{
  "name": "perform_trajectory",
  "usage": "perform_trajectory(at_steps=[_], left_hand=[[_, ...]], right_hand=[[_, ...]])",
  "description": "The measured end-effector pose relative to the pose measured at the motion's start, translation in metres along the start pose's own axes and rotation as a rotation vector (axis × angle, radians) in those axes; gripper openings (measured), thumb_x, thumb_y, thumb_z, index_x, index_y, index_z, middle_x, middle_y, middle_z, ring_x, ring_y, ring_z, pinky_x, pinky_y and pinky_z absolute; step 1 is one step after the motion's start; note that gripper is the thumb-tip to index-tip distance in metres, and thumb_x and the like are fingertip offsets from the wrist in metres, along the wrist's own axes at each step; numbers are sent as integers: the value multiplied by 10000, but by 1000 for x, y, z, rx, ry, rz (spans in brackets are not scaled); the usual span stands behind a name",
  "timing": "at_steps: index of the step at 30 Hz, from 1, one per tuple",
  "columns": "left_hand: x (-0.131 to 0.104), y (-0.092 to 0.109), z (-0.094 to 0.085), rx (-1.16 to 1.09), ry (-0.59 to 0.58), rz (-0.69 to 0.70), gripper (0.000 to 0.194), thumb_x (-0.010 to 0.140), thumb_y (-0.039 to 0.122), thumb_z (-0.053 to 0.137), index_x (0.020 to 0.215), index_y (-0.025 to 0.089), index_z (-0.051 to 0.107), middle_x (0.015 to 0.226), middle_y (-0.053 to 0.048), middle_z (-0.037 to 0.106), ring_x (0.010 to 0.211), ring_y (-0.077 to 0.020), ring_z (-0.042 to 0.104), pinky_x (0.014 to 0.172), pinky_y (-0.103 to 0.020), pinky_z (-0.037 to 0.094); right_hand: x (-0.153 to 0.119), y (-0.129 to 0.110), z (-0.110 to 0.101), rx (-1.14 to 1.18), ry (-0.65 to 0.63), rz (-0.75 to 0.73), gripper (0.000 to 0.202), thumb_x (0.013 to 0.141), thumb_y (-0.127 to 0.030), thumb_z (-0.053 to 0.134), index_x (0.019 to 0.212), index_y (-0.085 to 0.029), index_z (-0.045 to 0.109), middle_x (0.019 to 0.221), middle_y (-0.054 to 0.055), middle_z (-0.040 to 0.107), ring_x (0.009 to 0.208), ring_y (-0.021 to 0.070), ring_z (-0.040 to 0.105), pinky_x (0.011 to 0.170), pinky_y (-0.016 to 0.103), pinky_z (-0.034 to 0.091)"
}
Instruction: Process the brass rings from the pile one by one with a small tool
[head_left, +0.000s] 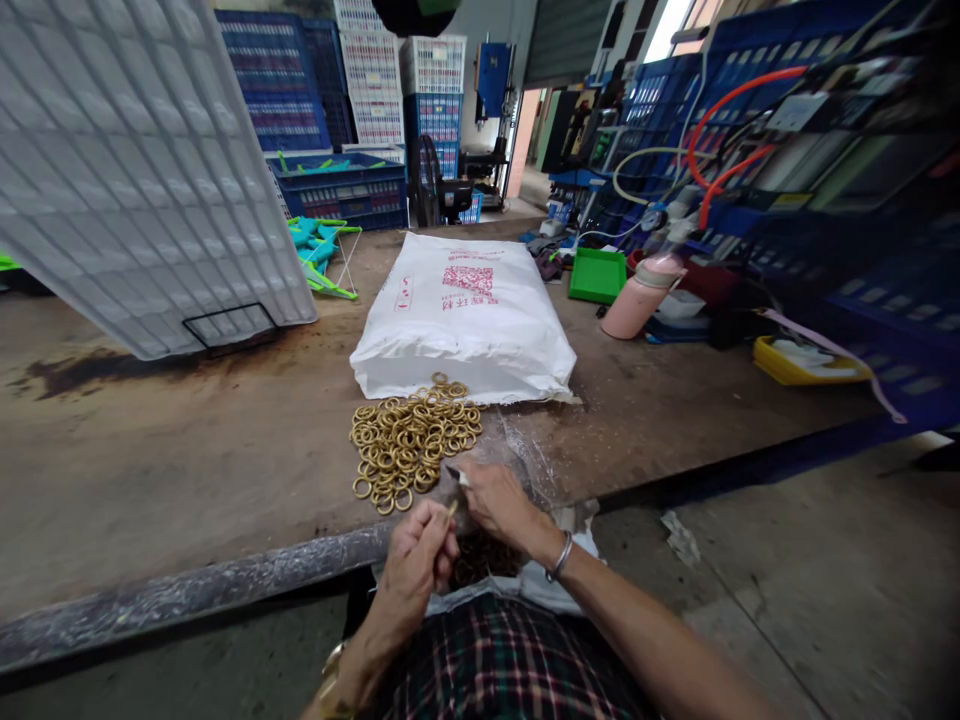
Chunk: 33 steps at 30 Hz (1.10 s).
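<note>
My left hand (418, 552) is closed, pinching a brass-coloured ring (452, 508) between thumb and finger at the table's front edge. Just beside it, my right hand (501, 502) is wrapped round a small tool (454, 474) with a dark pointed tip and a whitish part by the fingers; its exact kind is hidden. Beyond both hands lies a loose heap of brass-coloured rings (409, 440) on the worn table (225, 460). Below my hands, an opened white sack (536, 585) at my lap shows dark small pieces inside, too shadowed to make out.
A full white printed sack (465, 320) lies behind the rings. At left leans a large pale ribbed plastic crate (165, 180), near turquoise and green plastic pieces (319, 245). To the right are a green tray (598, 274), a pink bottle (643, 297) and a yellow tray (810, 362).
</note>
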<state>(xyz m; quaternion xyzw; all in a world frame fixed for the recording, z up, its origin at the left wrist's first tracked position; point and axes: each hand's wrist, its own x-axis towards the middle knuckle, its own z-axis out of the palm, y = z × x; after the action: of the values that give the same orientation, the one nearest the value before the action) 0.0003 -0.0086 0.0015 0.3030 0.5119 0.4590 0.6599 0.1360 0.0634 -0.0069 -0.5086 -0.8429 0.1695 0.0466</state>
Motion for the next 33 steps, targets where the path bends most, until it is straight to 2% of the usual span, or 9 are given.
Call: perform_trajectory(at_steps=[3, 8, 11, 15, 20, 23, 27, 30, 33], left_hand=[[-6, 5, 2, -150, -56, -57, 402, 703, 559, 611, 675, 176, 493, 524, 51, 503, 357, -37, 348, 325, -152, 222], [-1, 10, -4, -337, 4, -69, 374, 669, 484, 686, 703, 153, 515, 702, -24, 612, 469, -58, 469, 342, -141, 264], [1, 11, -10, -410, -17, -66, 317, 666, 404, 709, 719, 160, 513, 696, -22, 616, 498, -73, 502, 363, -150, 289], [2, 12, -15, -507, -54, -145, 303, 607, 294, 750, 801, 169, 554, 675, 5, 600, 515, -73, 515, 386, -152, 280], [6, 10, -18, -563, -52, -168, 287, 586, 302, 768, 670, 150, 541, 695, -9, 605, 580, -95, 568, 386, -151, 268], [9, 11, -18, -555, -36, -163, 320, 570, 321, 785, 676, 150, 536, 688, -3, 600, 581, -99, 579, 374, -143, 255], [13, 14, -15, -510, -4, -87, 366, 573, 356, 790, 692, 165, 502, 624, 38, 547, 525, -70, 528, 361, -127, 250], [15, 14, -9, -417, 82, 11, 393, 586, 395, 778, 786, 190, 509, 550, 83, 477, 449, -49, 445, 354, -126, 251], [18, 12, -3, -299, 167, 64, 468, 598, 469, 747, 911, 206, 519, 495, 111, 424, 384, -39, 360, 342, -130, 218]], right_hand=[[14, 6, -5, -24, 75, 38, 200, 807, -137, 405, 957, -149, 537, 735, 67, 650, 605, 147, 557, 541, 258, 267], [41, -8, -18, -1, 192, 16, 162, 845, -182, 437, 986, -182, 518, 870, 69, 665, 749, 163, 603, 612, 241, 323], [55, -19, -21, -34, 157, 68, 142, 879, -255, 442, 970, -184, 524, 875, 81, 668, 750, 179, 619, 619, 251, 342], [62, -23, -17, -80, 122, 93, 146, 883, -270, 447, 985, -189, 514, 867, 86, 671, 759, 193, 629, 622, 259, 355], [60, -14, -8, -32, 125, 86, 144, 868, -221, 436, 972, -179, 526, 823, 76, 660, 720, 173, 606, 610, 249, 339], [57, -7, -4, 122, 176, 65, 133, 834, -177, 435, 901, -186, 549, 762, 31, 627, 667, 144, 552, 604, 234, 332], [47, -5, -6, 531, 253, 34, 171, 824, -205, 398, 751, -182, 551, 664, -14, 547, 613, 122, 475, 587, 219, 348], [35, -11, -11, 766, 236, 53, 190, 804, -233, 412, 694, -175, 556, 599, -30, 499, 575, 113, 448, 556, 212, 345], [22, -19, -13, 851, 193, 51, 178, 784, -231, 440, 698, -169, 582, 591, -33, 500, 565, 105, 442, 549, 207, 339]])
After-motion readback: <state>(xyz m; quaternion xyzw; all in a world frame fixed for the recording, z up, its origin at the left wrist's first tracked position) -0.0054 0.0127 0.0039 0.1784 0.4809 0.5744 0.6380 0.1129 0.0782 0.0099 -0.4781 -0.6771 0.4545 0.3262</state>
